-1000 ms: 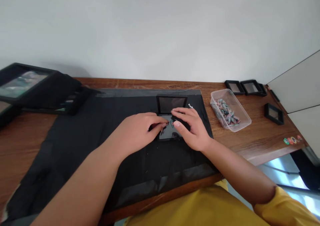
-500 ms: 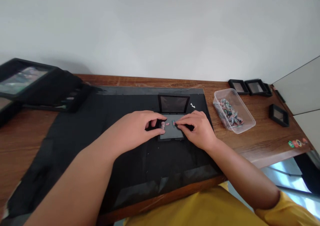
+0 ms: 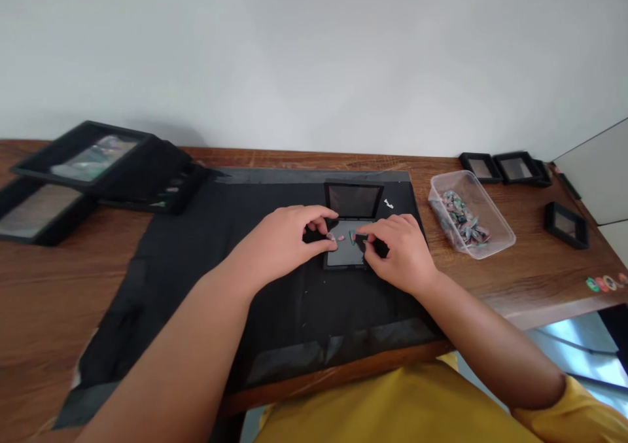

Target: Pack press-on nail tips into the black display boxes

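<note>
A small black display box point(image 3: 346, 257) lies open on the black cloth point(image 3: 275, 286), its lid point(image 3: 355, 200) tipped up behind it. On its grey pad sit small coloured pieces point(image 3: 341, 237). My left hand point(image 3: 287, 240) rests at the box's left edge, thumb and fingertips pinched near a pale piece. My right hand point(image 3: 400, 250) is at the right edge, fingers pinched by a green piece point(image 3: 352, 236).
A clear plastic tub point(image 3: 471, 217) of several coloured pieces stands to the right. Small black boxes point(image 3: 505, 167) lie at the back right, one more point(image 3: 565, 224) nearer. Larger black frames point(image 3: 93, 161) are stacked at the left. The table's front edge is near my body.
My right hand curled from flat over the box into a pinch at its right side, uncovering the pad and pieces. The view shifted left, showing more of the left frames.
</note>
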A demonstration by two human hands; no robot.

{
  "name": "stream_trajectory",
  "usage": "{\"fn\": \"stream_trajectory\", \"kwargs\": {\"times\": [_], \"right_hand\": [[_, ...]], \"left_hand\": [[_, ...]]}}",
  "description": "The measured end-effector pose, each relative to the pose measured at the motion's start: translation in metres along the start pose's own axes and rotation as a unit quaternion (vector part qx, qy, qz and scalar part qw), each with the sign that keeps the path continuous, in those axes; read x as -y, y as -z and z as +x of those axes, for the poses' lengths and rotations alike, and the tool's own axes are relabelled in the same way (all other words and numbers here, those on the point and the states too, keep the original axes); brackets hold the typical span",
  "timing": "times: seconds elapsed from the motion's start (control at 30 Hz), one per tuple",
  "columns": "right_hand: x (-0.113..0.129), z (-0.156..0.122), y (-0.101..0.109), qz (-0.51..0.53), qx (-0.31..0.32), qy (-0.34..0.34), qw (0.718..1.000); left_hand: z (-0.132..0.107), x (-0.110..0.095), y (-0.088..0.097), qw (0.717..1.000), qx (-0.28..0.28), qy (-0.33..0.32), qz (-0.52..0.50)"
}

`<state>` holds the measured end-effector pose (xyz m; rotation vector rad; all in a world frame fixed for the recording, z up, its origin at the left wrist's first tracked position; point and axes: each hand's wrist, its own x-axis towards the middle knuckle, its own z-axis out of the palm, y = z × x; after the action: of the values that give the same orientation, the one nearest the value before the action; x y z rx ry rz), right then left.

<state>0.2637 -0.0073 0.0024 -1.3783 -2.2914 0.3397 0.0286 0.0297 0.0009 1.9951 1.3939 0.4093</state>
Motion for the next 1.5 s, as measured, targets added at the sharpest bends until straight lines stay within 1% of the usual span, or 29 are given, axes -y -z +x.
{"fn": "stream_trajectory", "kwargs": {"times": [0.13,0.23,0.37,0.5,0.63,0.77,0.97,1.2,1.33,1.5], "right_hand": [[0.011,-0.003,-0.002,-0.082,0.002,0.042,0.996],[0.017,-0.004,-0.006,-0.079,0.025,0.045,0.995],[0.016,-0.003,-0.006,-0.022,0.039,0.017,0.999],[0.010,-0.003,-0.001,0.017,0.037,-0.005,0.999],[0.008,-0.003,0.001,0.008,0.044,-0.011,0.999],[0.008,-0.002,0.000,-0.003,0.060,-0.023,0.998],[0.007,-0.001,0.003,-0.019,0.060,-0.044,0.997],[0.013,0.000,0.000,-0.031,0.047,-0.064,0.996],[0.011,0.001,0.001,-0.013,0.040,-0.094,0.995],[0.004,0.004,0.002,0.046,0.035,-0.138,0.989]], "left_hand": [[-0.002,-0.003,0.000,0.998,-0.023,-0.041,0.045],[-0.004,-0.005,-0.001,0.996,-0.016,-0.058,0.063],[-0.005,-0.007,-0.001,0.997,0.003,-0.051,0.057],[-0.005,-0.004,0.000,0.997,0.002,-0.049,0.055],[-0.004,0.001,0.002,0.996,-0.026,-0.054,0.065],[-0.003,0.000,0.002,0.994,-0.044,-0.064,0.071],[-0.003,-0.006,-0.002,0.994,-0.037,-0.077,0.064],[-0.001,-0.012,-0.003,0.992,-0.034,-0.098,0.067],[0.000,-0.016,-0.005,0.991,-0.026,-0.097,0.087],[-0.001,-0.019,-0.013,0.989,-0.034,-0.097,0.103]]}}
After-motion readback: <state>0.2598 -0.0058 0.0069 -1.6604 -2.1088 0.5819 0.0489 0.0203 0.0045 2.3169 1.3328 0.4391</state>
